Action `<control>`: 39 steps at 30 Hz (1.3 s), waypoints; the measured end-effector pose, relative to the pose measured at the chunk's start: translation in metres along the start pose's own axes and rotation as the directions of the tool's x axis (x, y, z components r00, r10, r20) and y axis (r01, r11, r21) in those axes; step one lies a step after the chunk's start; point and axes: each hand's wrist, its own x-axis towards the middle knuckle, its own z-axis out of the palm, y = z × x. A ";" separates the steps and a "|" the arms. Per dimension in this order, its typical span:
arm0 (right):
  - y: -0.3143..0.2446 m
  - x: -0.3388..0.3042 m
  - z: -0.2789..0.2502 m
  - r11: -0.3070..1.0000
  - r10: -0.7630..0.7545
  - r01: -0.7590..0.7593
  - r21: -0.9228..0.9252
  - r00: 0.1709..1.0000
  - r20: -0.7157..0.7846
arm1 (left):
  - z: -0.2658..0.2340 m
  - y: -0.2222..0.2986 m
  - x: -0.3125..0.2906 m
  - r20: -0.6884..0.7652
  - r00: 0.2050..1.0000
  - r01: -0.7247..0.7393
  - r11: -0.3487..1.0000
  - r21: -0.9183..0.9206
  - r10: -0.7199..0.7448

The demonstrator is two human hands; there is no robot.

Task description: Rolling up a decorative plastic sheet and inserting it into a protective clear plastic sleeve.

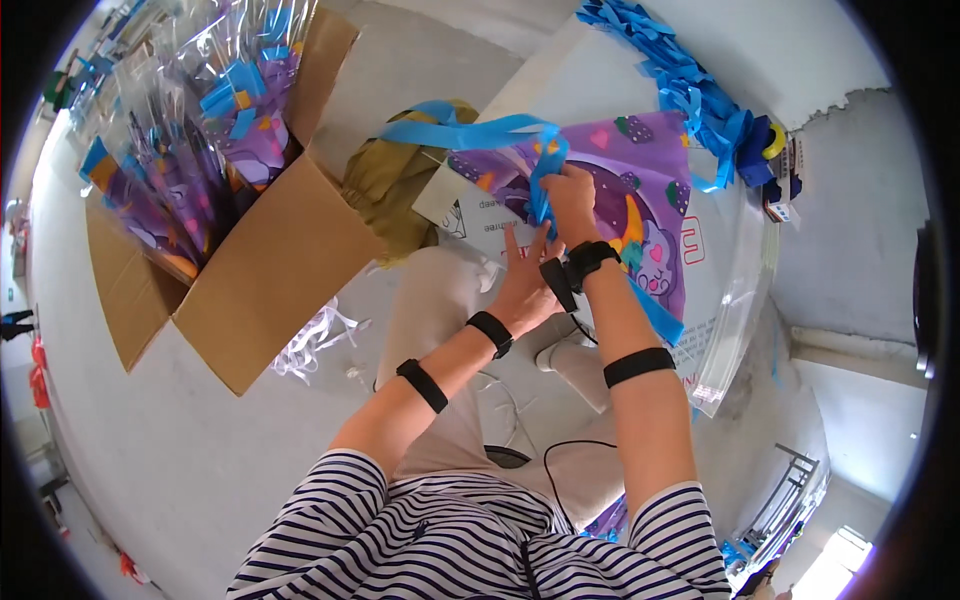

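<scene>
A purple fabric piece [655, 150] printed with hearts, strawberries and a cartoon animal lies on a white board in front of me. It looks like a kite sail. A long blue ribbon [470, 132] crosses its far left corner and hangs in a bunched strip over the fabric. My right hand [574, 205] is closed, its fingers pinching the blue ribbon. Just nearer and to the left, my left hand [527, 285] has its fingers stretched out and apart, tips by the ribbon's lower end. The right wrist partly covers the printed picture.
An open cardboard box [280, 265] at left holds several clear-bagged purple and blue pieces [245, 130]. Olive cloth [395, 185] lies beside it, with white strings [318, 340] on the floor. A heap of blue ribbons [690, 85] and clear plastic sleeves [735, 330] lie right.
</scene>
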 end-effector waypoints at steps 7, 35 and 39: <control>0.015 0.024 -0.019 0.720 0.061 -0.214 0.660 0.967 0.247 | -0.015 0.003 0.005 0.021 0.999 -0.034 0.997 -0.074 0.036; 0.030 -0.013 -0.290 0.065 0.261 0.163 0.984 0.949 -0.175 | -0.023 0.011 0.011 0.143 0.987 -0.093 0.989 0.116 0.076; 0.139 -0.071 -0.353 0.181 0.096 0.145 0.973 0.982 -0.164 | -0.022 0.015 0.015 0.157 0.981 -0.128 0.988 0.090 0.112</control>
